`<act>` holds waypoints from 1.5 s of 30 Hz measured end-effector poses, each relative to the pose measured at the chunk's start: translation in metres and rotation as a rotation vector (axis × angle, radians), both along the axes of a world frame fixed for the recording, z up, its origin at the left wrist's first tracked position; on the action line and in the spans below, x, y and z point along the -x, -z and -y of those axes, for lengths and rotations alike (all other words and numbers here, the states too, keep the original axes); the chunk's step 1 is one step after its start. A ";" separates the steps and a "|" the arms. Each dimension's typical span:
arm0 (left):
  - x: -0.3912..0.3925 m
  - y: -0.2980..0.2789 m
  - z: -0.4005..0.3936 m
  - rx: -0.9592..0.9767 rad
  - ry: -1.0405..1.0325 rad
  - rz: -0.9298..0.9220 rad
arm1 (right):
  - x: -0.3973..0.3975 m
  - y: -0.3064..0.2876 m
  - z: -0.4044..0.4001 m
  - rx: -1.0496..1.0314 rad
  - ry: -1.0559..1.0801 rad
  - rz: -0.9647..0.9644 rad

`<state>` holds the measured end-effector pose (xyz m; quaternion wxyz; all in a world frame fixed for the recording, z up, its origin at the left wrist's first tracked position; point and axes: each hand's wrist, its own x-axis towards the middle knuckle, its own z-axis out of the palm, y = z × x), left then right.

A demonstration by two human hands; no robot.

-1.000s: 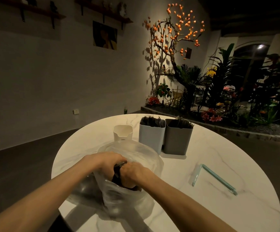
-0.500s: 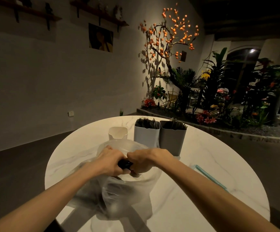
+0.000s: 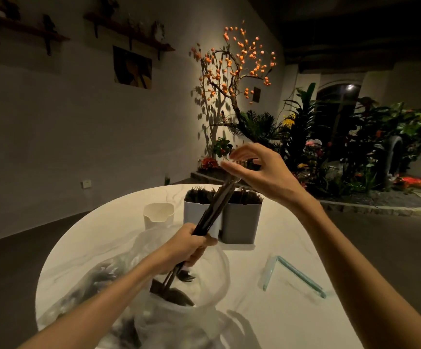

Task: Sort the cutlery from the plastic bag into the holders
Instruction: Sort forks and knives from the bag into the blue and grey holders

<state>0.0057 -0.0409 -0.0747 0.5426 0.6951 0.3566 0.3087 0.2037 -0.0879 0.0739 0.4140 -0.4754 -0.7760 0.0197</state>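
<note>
Above the plastic bag [image 3: 154,311] on the counter [image 3: 267,323], my left hand [image 3: 186,248] grips a cutlery bundle [image 3: 213,210]. Beyond its fingers stand three holders [image 3: 240,220]. My right hand [image 3: 259,170] hovers released. I read no lettering.

Dim room, spotlit wall, glare on table [image 3: 292,248], wide-angle warping.

Head view, single wide-angle camera, worn on my head. Faces forward and slightly down across the round marble table [image 3: 267,321]. My forearms enter from the bottom edge, close to the lens; my left hand [image 3: 184,245] and right hand [image 3: 262,170] sit near frame centre. Far wall and indoor plants [image 3: 355,137] fill the upper half. No second view to overlap.
</note>
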 end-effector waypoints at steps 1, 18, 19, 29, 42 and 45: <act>-0.003 0.002 -0.001 0.017 0.015 0.021 | -0.006 0.008 -0.001 0.047 0.012 -0.101; -0.047 0.012 -0.013 0.281 0.241 0.119 | -0.020 0.101 -0.036 0.295 -0.177 -1.068; -0.049 0.012 -0.015 0.285 0.248 0.117 | -0.021 0.100 -0.038 0.284 -0.156 -1.100; -0.057 0.012 -0.032 0.353 0.188 0.202 | -0.063 0.092 -0.055 0.057 0.263 -1.175; -0.081 0.041 -0.046 0.524 0.106 0.763 | -0.017 0.202 -0.059 0.525 0.034 -0.963; -0.075 0.058 -0.039 0.648 0.135 0.832 | -0.011 0.217 -0.055 0.434 0.055 -1.083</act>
